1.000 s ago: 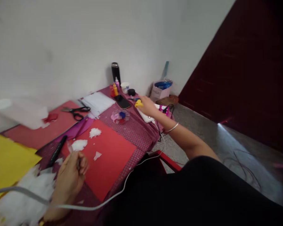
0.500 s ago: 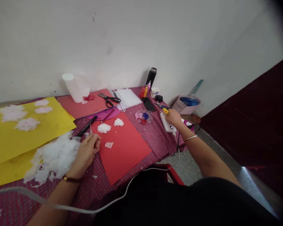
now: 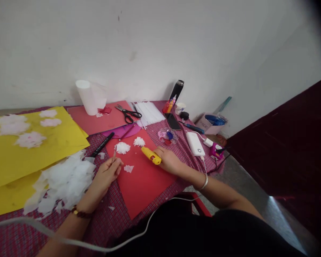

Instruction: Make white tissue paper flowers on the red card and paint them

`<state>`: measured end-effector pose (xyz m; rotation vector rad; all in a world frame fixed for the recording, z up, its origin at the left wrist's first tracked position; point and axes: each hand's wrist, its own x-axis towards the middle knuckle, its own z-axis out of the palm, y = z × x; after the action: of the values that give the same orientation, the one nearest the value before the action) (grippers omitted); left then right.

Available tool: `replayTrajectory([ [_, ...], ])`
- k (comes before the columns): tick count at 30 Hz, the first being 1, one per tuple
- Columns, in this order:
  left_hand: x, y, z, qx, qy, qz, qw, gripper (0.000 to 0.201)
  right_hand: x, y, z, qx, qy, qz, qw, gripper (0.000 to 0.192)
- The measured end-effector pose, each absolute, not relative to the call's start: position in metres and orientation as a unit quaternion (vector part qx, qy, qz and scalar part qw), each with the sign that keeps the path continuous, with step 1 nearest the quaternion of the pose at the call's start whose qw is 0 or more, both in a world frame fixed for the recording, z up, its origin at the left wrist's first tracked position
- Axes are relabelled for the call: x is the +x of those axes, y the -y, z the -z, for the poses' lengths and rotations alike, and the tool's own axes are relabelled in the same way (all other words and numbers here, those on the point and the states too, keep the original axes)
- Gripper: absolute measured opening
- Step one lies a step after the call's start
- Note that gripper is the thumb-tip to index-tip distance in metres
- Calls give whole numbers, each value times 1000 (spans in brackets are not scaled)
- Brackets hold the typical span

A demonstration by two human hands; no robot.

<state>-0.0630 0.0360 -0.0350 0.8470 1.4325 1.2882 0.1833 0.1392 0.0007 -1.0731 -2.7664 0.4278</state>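
Observation:
My left hand [image 3: 107, 175] is closed in a pinch around a thin pale stick [image 3: 114, 152] that points upward at the left edge of the red paper sheet [image 3: 147, 182]. Over that sheet, my right hand [image 3: 168, 160] is wrapped round a yellow glue gun [image 3: 151, 155], its tip pointing left. Just beyond the tip lies a small white fluffy paper flower [image 3: 139, 141]. A second white flower [image 3: 122, 147] rests near the stick. Between the hands lies a pinkish paper scrap [image 3: 128, 168].
A heap of white tissue pieces [image 3: 66, 182] and yellow sheets [image 3: 42, 157] with pink paper flowers lie left. Behind are scissors [image 3: 128, 114], a marker [image 3: 103, 144], a tissue roll [image 3: 87, 98] and a phone [image 3: 172, 121]. A white power bank [image 3: 195, 144] sits right; its cable crosses my lap.
My right hand has brought the yellow glue gun from beside the power bank leftward over the red sheet. My left hand still pinches the thin stick. The view has shifted slightly.

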Motion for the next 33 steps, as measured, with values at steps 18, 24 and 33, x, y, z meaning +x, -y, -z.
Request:
replayTrajectory([
  [18,-67,-36,37,351,-582,-513,524,40,164,-146,14,-386,915,-117,15,22],
  [24,-68,-36,40,361,-587,-509,516,38,166,-145,12,-393,911,-123,18,22],
  [33,-68,-36,39,350,-596,-505,516,38,166,-146,13,-400,909,-118,7,22],
])
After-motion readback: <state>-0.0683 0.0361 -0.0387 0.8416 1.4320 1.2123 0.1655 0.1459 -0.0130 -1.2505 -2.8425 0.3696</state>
